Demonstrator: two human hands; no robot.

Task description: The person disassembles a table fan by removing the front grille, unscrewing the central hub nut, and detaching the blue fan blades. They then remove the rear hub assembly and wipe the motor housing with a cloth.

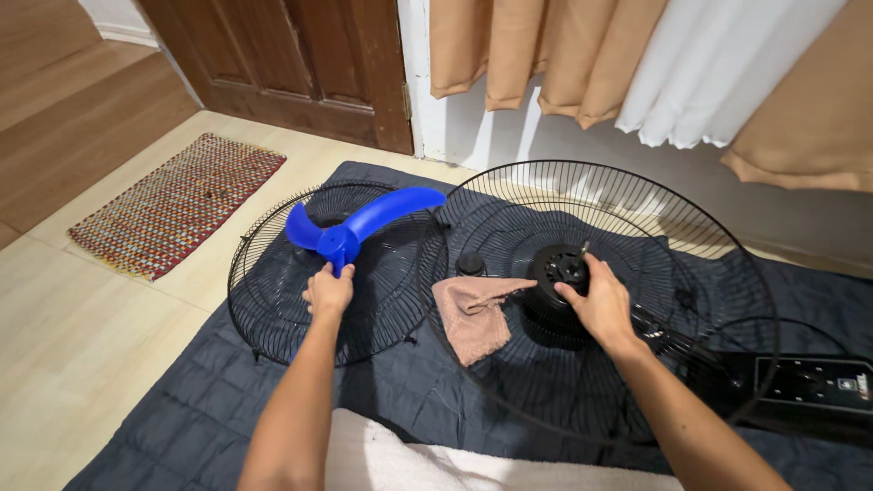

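Note:
My left hand point(328, 291) grips a blue fan blade point(364, 223) by one of its wings, holding it over a round black wire grille point(273, 314) that lies flat on a dark quilted mat point(182, 400). My right hand point(596, 300) rests on the black motor hub point(555, 268) of a fan lying on its back inside its rear wire grille point(727, 273); a short metal shaft sticks up by my fingers. A pinkish-brown cloth point(473, 314) lies between my hands, and a small black round cap point(470, 264) sits just beyond it.
The fan's black base with a control panel point(814, 382) lies at the right. A woven red mat point(177, 205) is on the pale floor at the left, near a brown wooden door point(300, 64). Tan and white curtains point(655, 64) hang behind. A white towel point(409, 459) lies near me.

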